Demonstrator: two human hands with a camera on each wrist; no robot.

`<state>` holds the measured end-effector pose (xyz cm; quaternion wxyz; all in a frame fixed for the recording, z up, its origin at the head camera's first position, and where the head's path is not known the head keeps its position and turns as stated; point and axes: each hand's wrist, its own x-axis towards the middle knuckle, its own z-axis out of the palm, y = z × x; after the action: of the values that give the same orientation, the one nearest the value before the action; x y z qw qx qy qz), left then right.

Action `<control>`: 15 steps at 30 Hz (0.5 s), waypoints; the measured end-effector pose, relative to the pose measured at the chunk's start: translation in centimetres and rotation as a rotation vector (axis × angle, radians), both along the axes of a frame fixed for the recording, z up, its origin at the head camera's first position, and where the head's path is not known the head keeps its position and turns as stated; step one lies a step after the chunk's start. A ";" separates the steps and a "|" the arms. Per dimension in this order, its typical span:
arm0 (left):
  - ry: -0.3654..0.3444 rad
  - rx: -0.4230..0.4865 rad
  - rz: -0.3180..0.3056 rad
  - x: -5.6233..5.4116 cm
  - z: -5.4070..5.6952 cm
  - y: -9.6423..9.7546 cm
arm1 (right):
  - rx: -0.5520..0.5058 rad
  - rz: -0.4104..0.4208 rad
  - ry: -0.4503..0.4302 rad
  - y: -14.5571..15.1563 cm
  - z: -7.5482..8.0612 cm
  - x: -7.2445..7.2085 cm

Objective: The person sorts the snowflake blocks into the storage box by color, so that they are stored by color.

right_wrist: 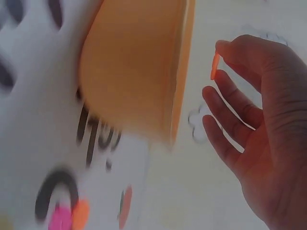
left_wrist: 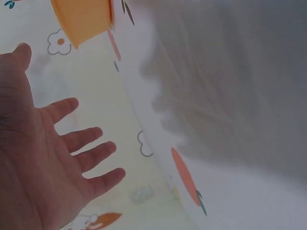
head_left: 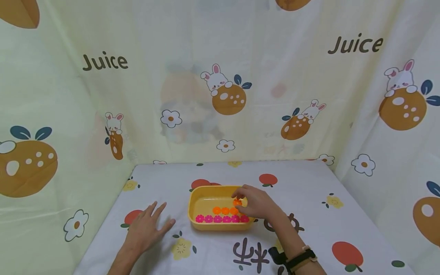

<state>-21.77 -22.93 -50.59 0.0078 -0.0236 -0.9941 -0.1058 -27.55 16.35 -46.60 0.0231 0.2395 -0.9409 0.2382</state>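
A yellow rectangular basin (head_left: 194, 226) stands on the cloth-covered table in the head view. Along its near side runs a row of several pink flower-shaped pieces (head_left: 217, 219), with a shorter row of orange flower-shaped pieces (head_left: 225, 211) behind it. My right hand (head_left: 256, 202) is over the basin's right end and pinches an orange flower-shaped piece (head_left: 237, 202) between thumb and index finger. In the right wrist view that pinched piece (right_wrist: 215, 66) shows edge-on, above the rim. My left hand (head_left: 144, 231) is left of the basin, fingers spread, holding nothing; the left wrist view shows its palm (left_wrist: 48, 163).
A printed cloth (head_left: 295, 175) with fruit and flower patterns covers the table. Patterned curtains (head_left: 144, 95) enclose the back and both sides. A black strap (head_left: 300, 259) with a small camera circles the right wrist. Blurred pink and orange spots (right_wrist: 60, 218) show low in the right wrist view.
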 end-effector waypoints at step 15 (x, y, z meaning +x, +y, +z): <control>0.025 0.011 0.014 0.3 0.0 -0.7 | 0.014 0.150 -0.062 -7.1 -0.4 -3.4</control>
<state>-21.44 -23.66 -50.55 0.0210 -0.0180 -0.9935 -0.1108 -30.99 9.27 -47.01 -0.0258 0.3018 -0.9223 0.2399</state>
